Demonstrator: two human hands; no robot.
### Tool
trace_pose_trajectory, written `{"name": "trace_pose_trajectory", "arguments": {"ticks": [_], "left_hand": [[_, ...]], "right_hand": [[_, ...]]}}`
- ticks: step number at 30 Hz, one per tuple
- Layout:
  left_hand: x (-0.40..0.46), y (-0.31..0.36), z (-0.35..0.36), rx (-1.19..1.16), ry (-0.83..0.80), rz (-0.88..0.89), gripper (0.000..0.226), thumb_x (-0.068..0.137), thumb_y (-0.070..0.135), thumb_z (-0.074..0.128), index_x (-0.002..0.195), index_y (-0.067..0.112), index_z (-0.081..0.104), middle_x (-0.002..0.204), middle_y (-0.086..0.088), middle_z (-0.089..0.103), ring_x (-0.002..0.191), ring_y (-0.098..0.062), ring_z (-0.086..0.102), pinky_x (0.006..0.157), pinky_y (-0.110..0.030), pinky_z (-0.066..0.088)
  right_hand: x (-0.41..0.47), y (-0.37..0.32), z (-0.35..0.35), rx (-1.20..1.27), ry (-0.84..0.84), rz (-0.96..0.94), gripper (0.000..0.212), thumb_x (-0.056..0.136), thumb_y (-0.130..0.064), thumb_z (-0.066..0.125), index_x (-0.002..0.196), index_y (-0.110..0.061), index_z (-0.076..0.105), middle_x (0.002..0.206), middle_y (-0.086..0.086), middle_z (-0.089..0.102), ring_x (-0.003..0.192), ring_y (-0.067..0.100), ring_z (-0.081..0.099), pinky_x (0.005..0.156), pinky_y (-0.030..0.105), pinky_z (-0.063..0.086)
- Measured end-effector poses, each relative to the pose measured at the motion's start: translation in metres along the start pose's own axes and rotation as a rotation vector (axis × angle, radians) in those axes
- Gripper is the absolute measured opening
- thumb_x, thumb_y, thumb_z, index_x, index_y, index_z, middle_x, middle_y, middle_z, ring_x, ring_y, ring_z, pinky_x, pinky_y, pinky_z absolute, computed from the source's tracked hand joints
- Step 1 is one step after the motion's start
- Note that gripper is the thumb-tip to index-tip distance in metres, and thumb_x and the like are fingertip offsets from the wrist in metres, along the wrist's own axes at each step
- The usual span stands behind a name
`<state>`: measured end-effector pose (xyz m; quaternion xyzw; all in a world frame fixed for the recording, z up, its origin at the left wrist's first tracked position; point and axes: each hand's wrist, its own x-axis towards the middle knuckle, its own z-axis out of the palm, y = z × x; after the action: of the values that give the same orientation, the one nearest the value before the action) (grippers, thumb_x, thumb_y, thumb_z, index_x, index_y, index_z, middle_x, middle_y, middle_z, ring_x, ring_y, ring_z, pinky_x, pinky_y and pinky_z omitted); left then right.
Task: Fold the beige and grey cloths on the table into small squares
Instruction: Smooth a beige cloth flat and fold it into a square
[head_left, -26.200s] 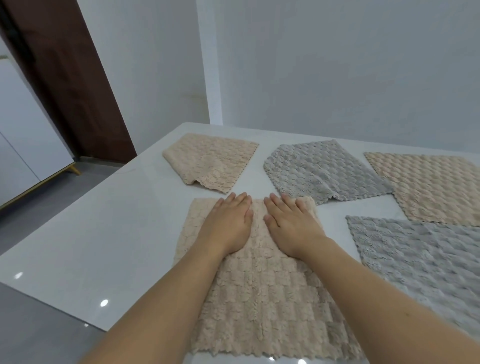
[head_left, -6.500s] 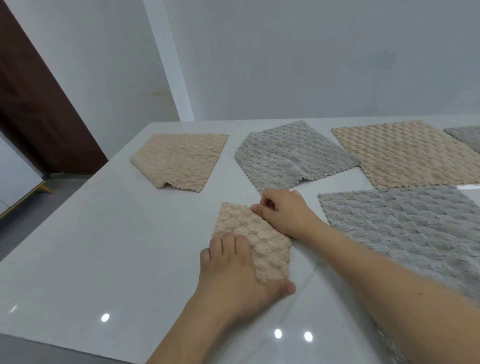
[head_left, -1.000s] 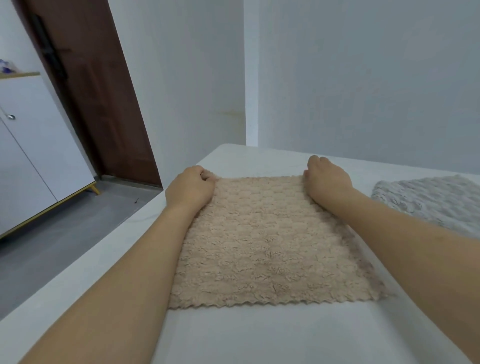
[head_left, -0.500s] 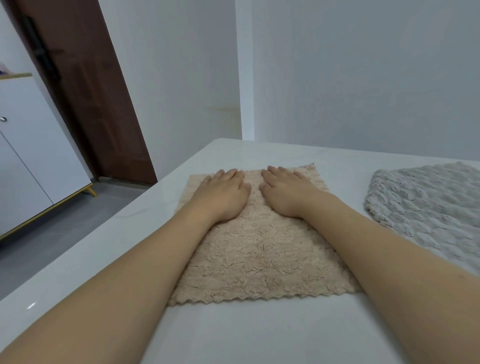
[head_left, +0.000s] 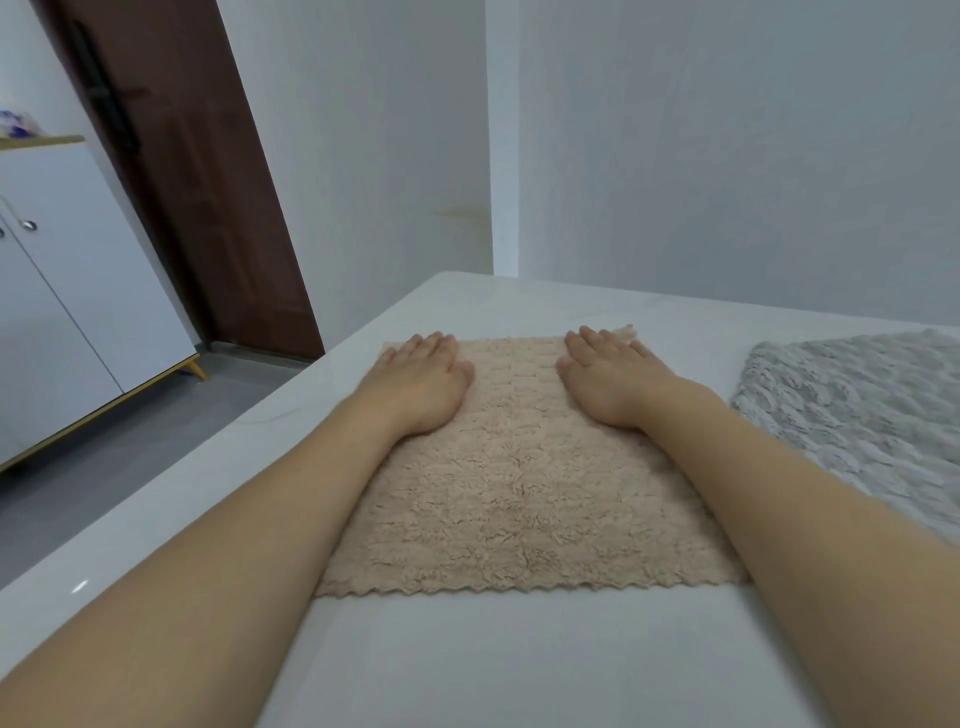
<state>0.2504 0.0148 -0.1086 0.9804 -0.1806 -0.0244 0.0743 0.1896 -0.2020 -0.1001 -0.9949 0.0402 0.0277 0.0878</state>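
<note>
While the fluffy beige square cloth with the scalloped hem (head_left: 524, 483) lies spread flat on the white glossy table (head_left: 519, 654), both palms press its far edge. Left hand (head_left: 423, 382) rests flat, fingers straight, near the far-left corner; right hand (head_left: 608, 379) rests likewise near the far-right corner. Neither hand grasps the fabric.

Risks: the smooth tabletop may let the cloth slide under uneven pressure, skewing any fold. The far-right corner appears slightly lifted and could crease. The fluffy grey cloth (head_left: 862, 415) lies near, to the right, and could be snagged by the right forearm.
</note>
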Motion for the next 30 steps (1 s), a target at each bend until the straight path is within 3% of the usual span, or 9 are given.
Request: {"name": "trace_pose_trajectory", "arguments": {"ticks": [6, 11, 14, 18, 20, 30], "left_hand": [[0.001, -0.021, 0.000, 0.025, 0.021, -0.088, 0.063, 0.102, 0.045, 0.015, 0.156, 0.015, 0.006, 0.164, -0.003, 0.001, 0.151, -0.020, -0.001, 0.121, -0.040, 0.001], [-0.010, -0.012, -0.009, 0.064, 0.031, -0.109, 0.063, 0.101, 0.042, 0.014, 0.155, 0.010, 0.011, 0.164, -0.006, 0.007, 0.150, -0.022, 0.004, 0.121, -0.045, 0.002], [-0.030, 0.014, -0.026, 0.039, 0.132, -0.086, 0.061, 0.102, 0.037, 0.014, 0.154, 0.007, 0.017, 0.163, -0.008, 0.010, 0.150, -0.023, 0.004, 0.121, -0.045, 0.000], [-0.072, 0.049, -0.012, -0.045, 0.070, 0.095, 0.059, 0.104, 0.039, 0.017, 0.156, 0.013, 0.009, 0.164, -0.001, 0.002, 0.150, -0.017, 0.000, 0.122, -0.039, 0.000], [-0.079, 0.048, 0.004, -0.003, 0.024, 0.086, 0.061, 0.103, 0.043, 0.015, 0.156, 0.015, 0.006, 0.164, 0.000, 0.001, 0.150, -0.015, -0.001, 0.122, -0.039, -0.001], [-0.077, 0.044, 0.003, 0.008, 0.020, 0.077, 0.062, 0.103, 0.045, 0.014, 0.156, 0.016, 0.004, 0.164, 0.001, -0.001, 0.150, -0.014, -0.002, 0.122, -0.038, -0.002]], "right_hand": [[-0.002, 0.014, 0.001, 0.019, 0.023, 0.053, 0.058, 0.103, -0.040, 0.011, 0.156, -0.018, 0.004, 0.163, -0.001, -0.003, 0.149, 0.015, -0.003, 0.121, 0.038, -0.002], [-0.014, 0.005, -0.005, -0.005, 0.058, 0.074, 0.057, 0.102, -0.036, 0.013, 0.154, -0.013, 0.013, 0.163, 0.003, 0.007, 0.149, 0.019, 0.003, 0.121, 0.044, -0.001], [-0.031, -0.006, -0.019, -0.049, 0.171, 0.054, 0.057, 0.103, -0.036, 0.011, 0.151, -0.009, 0.024, 0.161, 0.006, 0.015, 0.149, 0.019, 0.008, 0.120, 0.046, -0.003], [-0.065, -0.028, -0.010, 0.018, 0.097, -0.111, 0.055, 0.104, -0.038, 0.012, 0.155, -0.015, 0.014, 0.162, 0.000, 0.008, 0.149, 0.015, 0.004, 0.121, 0.039, -0.001], [-0.073, -0.030, 0.005, 0.007, 0.026, -0.100, 0.057, 0.103, -0.040, 0.012, 0.155, -0.017, 0.009, 0.163, -0.002, 0.003, 0.149, 0.015, 0.001, 0.121, 0.039, 0.000], [-0.066, -0.027, 0.009, -0.033, 0.004, -0.062, 0.058, 0.103, -0.041, 0.010, 0.156, -0.019, 0.002, 0.163, -0.003, -0.004, 0.149, 0.013, -0.003, 0.121, 0.038, -0.002]]}}
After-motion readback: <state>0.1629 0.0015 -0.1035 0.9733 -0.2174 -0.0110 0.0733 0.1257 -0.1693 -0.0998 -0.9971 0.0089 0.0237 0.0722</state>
